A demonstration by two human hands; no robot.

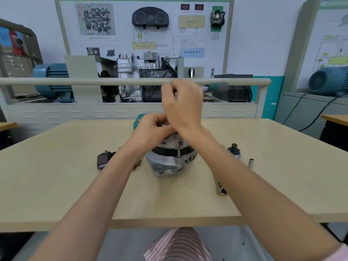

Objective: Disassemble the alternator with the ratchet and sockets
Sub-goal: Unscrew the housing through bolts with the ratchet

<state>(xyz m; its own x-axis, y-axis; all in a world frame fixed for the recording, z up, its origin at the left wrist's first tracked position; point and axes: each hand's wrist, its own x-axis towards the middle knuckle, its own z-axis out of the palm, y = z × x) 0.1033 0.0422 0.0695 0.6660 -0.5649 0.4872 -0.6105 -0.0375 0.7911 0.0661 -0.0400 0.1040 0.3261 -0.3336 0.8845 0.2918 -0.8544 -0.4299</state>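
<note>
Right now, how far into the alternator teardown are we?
Early to midway, at a guess. Done: a dark removed part lies on the table left of the alternator. In hand: both hands work on top of it, the left hand curled on something there, the right hand raised, blurred, with a green handle behind it. Left: the housing looks joined, a long bolt in place; sockets wait nearby.

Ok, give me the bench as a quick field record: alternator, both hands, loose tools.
alternator: on the table, centre, upright on its housing
left hand: fingers curled, at the alternator's top
right hand: raised above the left hand, fingers curled; contents blurred, cannot tell
sockets: upright socket at right; lying socket nearer the front edge
dark part: left of alternator
</note>
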